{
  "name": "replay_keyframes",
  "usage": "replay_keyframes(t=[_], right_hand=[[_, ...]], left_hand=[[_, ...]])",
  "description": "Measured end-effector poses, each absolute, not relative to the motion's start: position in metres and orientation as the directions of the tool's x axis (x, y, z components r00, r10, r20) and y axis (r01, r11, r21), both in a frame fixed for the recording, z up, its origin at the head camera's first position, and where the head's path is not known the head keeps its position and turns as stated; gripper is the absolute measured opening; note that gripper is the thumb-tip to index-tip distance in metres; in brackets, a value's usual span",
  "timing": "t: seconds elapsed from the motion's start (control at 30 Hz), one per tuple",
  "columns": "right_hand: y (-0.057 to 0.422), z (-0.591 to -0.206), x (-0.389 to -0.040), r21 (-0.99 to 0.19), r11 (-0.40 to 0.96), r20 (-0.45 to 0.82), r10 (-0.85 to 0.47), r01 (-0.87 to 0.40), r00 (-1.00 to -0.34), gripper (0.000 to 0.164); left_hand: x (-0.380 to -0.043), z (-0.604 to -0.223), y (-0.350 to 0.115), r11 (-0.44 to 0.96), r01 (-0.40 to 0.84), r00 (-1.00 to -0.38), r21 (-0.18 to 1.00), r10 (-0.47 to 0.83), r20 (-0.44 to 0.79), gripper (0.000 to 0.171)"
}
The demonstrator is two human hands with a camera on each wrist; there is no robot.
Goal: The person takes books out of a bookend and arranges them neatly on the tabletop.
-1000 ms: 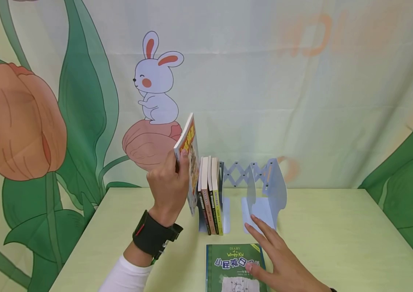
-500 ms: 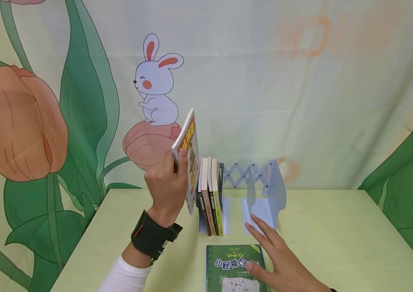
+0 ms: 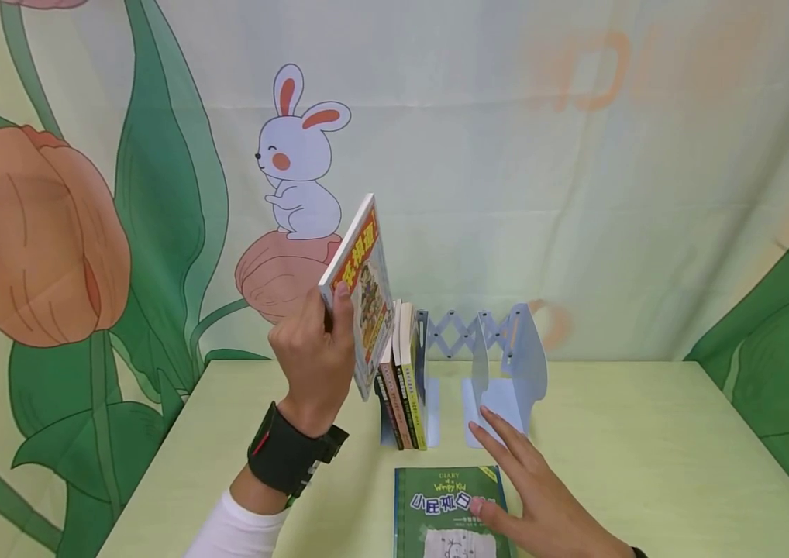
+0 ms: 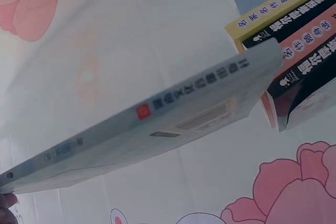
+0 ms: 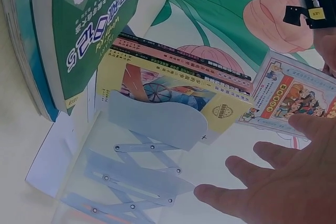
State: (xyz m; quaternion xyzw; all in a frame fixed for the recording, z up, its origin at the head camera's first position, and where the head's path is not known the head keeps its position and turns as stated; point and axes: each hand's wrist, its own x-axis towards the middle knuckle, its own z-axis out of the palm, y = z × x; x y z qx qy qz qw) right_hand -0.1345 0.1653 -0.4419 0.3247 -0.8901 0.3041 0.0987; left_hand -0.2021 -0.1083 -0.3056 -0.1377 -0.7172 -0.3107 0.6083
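My left hand point(image 3: 312, 353) grips a thin light-blue book point(image 3: 370, 298) by its upper near corner, thumb on the illustrated front cover with its red and yellow title. The book is raised and tilted, overlapping the left side of several standing books point(image 3: 408, 399). In the left wrist view its pale spine point(image 4: 181, 95) faces the camera, its far end near those books' spines. My right hand point(image 3: 544, 496) holds nothing; its fingers are spread over the right edge of a green book point(image 3: 436, 484) lying flat, with parts of that cover hidden beneath the hand.
A pale blue expandable metal book rack point(image 3: 527, 356) holds the standing books in its left section; its right dividers stand apart. In the right wrist view the green book point(image 5: 89, 30) tops a stack of others. A printed curtain point(image 3: 646, 194) hangs behind the table point(image 3: 646, 449).
My left hand has shifted slightly left while the held book has risen and turned, showing more of its front cover. The right hand stays nearly still.
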Motion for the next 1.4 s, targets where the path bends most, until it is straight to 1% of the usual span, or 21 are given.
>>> replay_keyframes(t=[0.23,0.4,0.5,0.67,0.77,0.9,1.07,1.3,1.4], right_hand=[[0.165,-0.439,-0.134,-0.533,0.601,0.352,-0.482,-0.596,-0.802,0.081],[0.164,-0.434,-0.135,-0.550,0.592,0.357,-0.472,-0.590,-0.806,0.085],[0.163,-0.430,-0.135,-0.555,0.582,0.372,-0.466,-0.595,-0.803,0.087],[0.162,-0.425,-0.139,-0.518,0.576,0.434,-0.460,-0.633,-0.774,0.089],[0.161,-0.420,-0.141,-0.515,0.572,0.456,-0.448,-0.639,-0.769,0.089],[0.160,-0.413,-0.143,-0.537,0.561,0.460,-0.432,-0.630,-0.776,0.089],[0.159,-0.405,-0.144,-0.531,0.550,0.486,-0.425,-0.644,-0.764,0.090],[0.159,-0.399,-0.144,-0.526,0.555,0.501,-0.410,-0.644,-0.762,0.091],[0.159,-0.398,-0.143,-0.523,0.557,0.506,-0.406,-0.645,-0.761,0.091]], left_hand=[[-0.198,-0.305,-0.106,0.774,0.587,-0.162,0.237,-0.174,0.971,0.047],[-0.192,-0.304,-0.103,0.760,0.613,-0.135,0.216,-0.169,0.976,0.046],[-0.187,-0.304,-0.103,0.756,0.622,-0.128,0.203,-0.158,0.979,0.044],[-0.180,-0.305,-0.101,0.758,0.627,-0.102,0.181,-0.151,0.983,0.043],[-0.176,-0.305,-0.100,0.765,0.623,-0.086,0.164,-0.141,0.986,0.044],[-0.172,-0.307,-0.100,0.769,0.621,-0.081,0.152,-0.130,0.988,0.045],[-0.168,-0.311,-0.097,0.759,0.635,-0.082,0.144,-0.119,0.989,0.045],[-0.161,-0.314,-0.093,0.750,0.655,-0.043,0.096,-0.090,0.995,0.043],[-0.158,-0.314,-0.093,0.743,0.664,-0.035,0.083,-0.080,0.996,0.042]])
